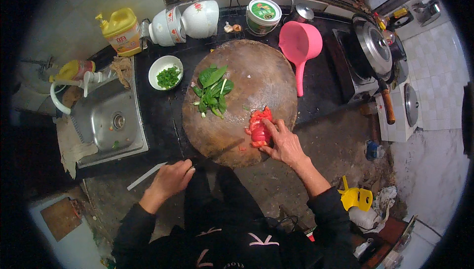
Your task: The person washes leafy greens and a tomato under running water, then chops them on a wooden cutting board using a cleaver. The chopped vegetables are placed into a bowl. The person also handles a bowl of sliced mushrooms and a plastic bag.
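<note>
A sliced red tomato [260, 132] lies near the front right of a round wooden chopping board [237, 95]. My right hand [285, 143] grips the slices from the right, thumb at the near end and fingers along the side. My left hand [172, 180] is closed just off the board's front left edge. From it a knife [229, 150] reaches over the board, its thin dark blade seen almost edge-on; my fingers hide the handle. Green leaves with stems [213, 89] are heaped on the board's left side. Small bits of tomato lie beside the slices.
Left of the board stand a white bowl of chopped greens [167, 78] and a steel sink [111, 121]. Bowls [200, 19], a lidded tub [263, 15] and garlic [228, 27] line the back. A pink ladle [301, 43] touches the right side; a lidded wok [374, 48] sits beyond.
</note>
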`<state>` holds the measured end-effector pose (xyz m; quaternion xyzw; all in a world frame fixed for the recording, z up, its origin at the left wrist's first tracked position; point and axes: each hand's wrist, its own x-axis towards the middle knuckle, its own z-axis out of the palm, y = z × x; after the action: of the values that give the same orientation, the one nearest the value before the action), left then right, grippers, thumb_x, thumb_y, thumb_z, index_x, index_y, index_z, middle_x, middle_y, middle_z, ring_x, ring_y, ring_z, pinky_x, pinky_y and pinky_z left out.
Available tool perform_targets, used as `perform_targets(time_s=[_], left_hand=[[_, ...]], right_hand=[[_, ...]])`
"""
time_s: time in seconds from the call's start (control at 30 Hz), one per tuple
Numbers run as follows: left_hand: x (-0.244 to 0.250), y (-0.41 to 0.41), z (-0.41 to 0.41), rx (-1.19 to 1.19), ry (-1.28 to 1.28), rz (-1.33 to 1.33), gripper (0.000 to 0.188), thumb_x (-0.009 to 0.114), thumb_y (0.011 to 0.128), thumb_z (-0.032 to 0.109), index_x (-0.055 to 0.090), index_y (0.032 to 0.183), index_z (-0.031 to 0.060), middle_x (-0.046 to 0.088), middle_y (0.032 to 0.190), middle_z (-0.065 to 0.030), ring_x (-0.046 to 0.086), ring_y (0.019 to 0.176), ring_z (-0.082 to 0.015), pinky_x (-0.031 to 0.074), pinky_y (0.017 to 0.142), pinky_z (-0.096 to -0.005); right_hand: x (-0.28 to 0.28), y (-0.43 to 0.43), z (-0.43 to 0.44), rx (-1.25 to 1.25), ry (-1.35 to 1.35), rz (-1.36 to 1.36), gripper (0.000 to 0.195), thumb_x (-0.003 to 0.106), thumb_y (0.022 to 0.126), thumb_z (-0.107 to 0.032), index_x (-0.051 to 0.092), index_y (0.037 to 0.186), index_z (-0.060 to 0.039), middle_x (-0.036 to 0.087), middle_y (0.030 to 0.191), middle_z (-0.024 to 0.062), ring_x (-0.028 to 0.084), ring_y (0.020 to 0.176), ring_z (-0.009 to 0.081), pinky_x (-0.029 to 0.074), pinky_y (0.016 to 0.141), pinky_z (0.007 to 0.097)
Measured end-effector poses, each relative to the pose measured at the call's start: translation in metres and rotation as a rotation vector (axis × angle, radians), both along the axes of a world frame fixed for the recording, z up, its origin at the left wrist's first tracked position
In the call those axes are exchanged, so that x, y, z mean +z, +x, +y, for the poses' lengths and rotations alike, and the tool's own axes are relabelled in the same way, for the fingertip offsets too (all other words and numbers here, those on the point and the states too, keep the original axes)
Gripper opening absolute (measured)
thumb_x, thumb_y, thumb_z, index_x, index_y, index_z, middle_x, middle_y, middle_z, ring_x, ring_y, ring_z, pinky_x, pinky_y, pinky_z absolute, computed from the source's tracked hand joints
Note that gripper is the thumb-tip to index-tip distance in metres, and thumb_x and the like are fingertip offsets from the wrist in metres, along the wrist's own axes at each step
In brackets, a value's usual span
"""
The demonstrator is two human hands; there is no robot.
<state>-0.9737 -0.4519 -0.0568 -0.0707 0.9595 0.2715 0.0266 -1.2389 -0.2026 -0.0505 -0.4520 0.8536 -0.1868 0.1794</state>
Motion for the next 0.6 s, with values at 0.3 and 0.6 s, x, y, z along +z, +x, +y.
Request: perform_targets(time_s=[0.3, 0.6], left_hand=[[-0.003, -0.036, 0.044, 0.246, -0.074, 0.05, 0.014, 0.059, 0.088, 0.02, 0.051, 0.087, 0.0082, 0.059, 0.069, -0.0114, 0.061, 0.059, -0.0335, 0.05, 0.051, -0.0414], [-0.004, -0.049, 0.061, 0.097, -0.23, 0.131, 0.01, 0.059, 0.089, 0.019, 0.053, 0.086, 0.0123, 0.054, 0.065, -0.0064, 0.061, 0.053, -0.0227, 0.048, 0.046, -0.0336]], right_hand=[[-0.013, 0.006, -0.001, -0.073, -0.02, -0.118, 0.076, 0.081, 0.069, -0.029, 0.042, 0.132, -0.0131, 0.045, 0.118, 0.0182, 0.056, 0.102, 0.0418, 0.05, 0.083, 0.0456], [-0.027, 0.011, 0.01, -0.226, -0.113, -0.196, 0.084, 0.086, 0.065, -0.031, 0.041, 0.132, -0.0061, 0.049, 0.111, 0.0172, 0.055, 0.103, 0.0368, 0.047, 0.087, 0.0411]])
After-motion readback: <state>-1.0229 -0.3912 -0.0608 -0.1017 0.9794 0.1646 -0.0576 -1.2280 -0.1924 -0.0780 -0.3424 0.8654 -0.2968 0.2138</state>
